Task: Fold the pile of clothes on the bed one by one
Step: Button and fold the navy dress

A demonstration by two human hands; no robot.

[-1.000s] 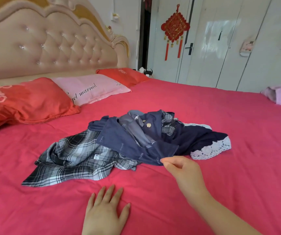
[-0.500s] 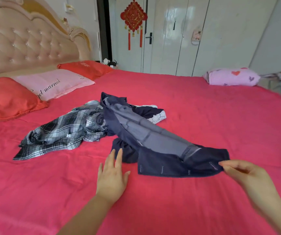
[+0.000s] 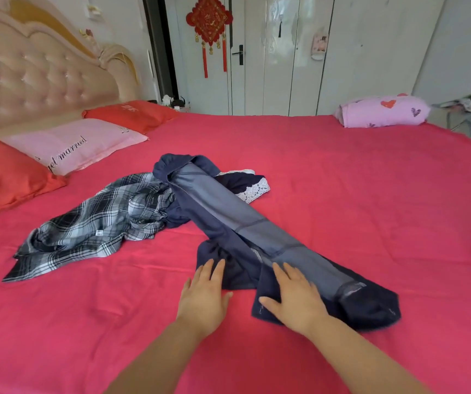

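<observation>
Two hands, both flat with straight fingers: left hand [image 3: 204, 297] touches and right hand [image 3: 294, 300] presses the near end of the long navy garment with grey lining [image 3: 228, 223], which is stretched across the red bed sheet [image 3: 342, 194]. The far end overlaps the black-and-white plaid shirt [image 3: 92, 231]. Risk: a pull likely drags the shirt along and bunches both.

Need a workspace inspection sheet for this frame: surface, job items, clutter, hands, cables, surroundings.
Surface: red bed sheet, wrinkled.
Job's things: navy garment stretched out toward the person; plaid shirt crumpled to its left; lace-trimmed piece partly under it.
Clutter: three pillows by the headboard; purple bundle at far edge.
Hands: left hand flat, fingertips on navy garment; right hand flat on it.
Cables: nothing seen.
Surroundings: white doors, red knot ornament.
</observation>
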